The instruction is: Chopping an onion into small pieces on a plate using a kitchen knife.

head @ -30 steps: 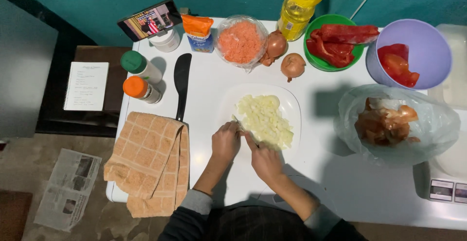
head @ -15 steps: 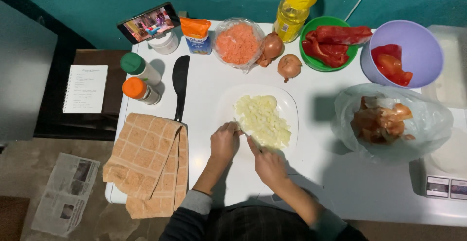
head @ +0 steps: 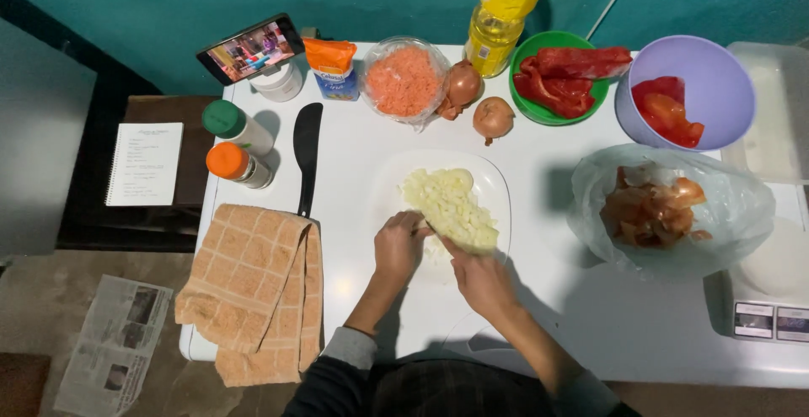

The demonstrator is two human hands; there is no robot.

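A pile of chopped pale onion point(head: 448, 206) lies on a white plate point(head: 497, 189) in the middle of the white table point(head: 354, 173). My left hand point(head: 399, 247) rests at the near left edge of the pile, fingers curled down on onion there. My right hand point(head: 482, 280) sits just to its right, closed on a small knife point(head: 431, 230). The blade points toward the left hand and is mostly hidden.
A black knife point(head: 307, 156) and an orange towel point(head: 253, 286) lie left. Two spice jars point(head: 236, 143), a phone point(head: 251, 48), a packet point(head: 332, 67), grated carrot point(head: 404, 80), two onions point(head: 479, 101), an oil bottle point(head: 502, 8), red peppers in bowls point(head: 565, 76), and a bag of peels point(head: 666, 211) ring the plate.
Both hands stay at the near edge of the onion pile with only small shifts. The view has drifted slightly.
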